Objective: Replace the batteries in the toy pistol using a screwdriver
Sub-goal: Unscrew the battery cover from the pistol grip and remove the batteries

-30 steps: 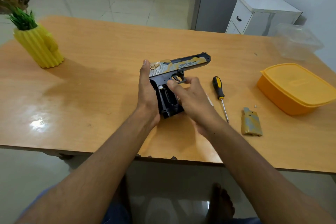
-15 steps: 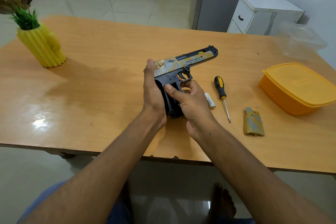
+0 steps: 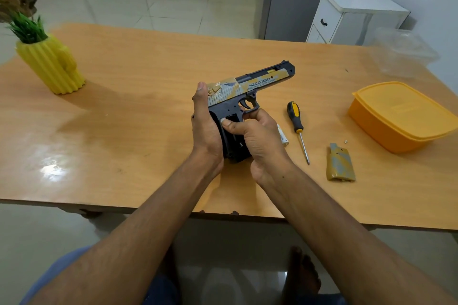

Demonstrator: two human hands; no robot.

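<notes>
1. Wooden table point(image 3: 148, 106) carries everything; an orange lidded box point(image 3: 401, 116) sits at three o'clock and a yellow plant pot point(image 3: 52, 67) at ten.
2. Toy pistol point(image 3: 247, 91) is held above the table's middle, barrel toward two o'clock, grip down with its battery bay uncovered. It looks like light, stiff plastic — best held by the grip and frame, not the thin trigger guard.
3. Left hand point(image 3: 205, 129) is wrapped round the back of the grip, thumb up along the slide.
4. Right hand point(image 3: 257, 141) is curled against the grip's front, its thumb pressing into the open bay.
5. Screwdriver point(image 3: 297, 126) lies at three o'clock of the pistol, untouched.
6. Grip cover point(image 3: 340, 163) lies at four o'clock.
7. Battery point(image 3: 283, 135) lies just beside the right hand — round, likely to roll.
8. Tiny screw point(image 3: 346, 141) is easily lost.
</notes>
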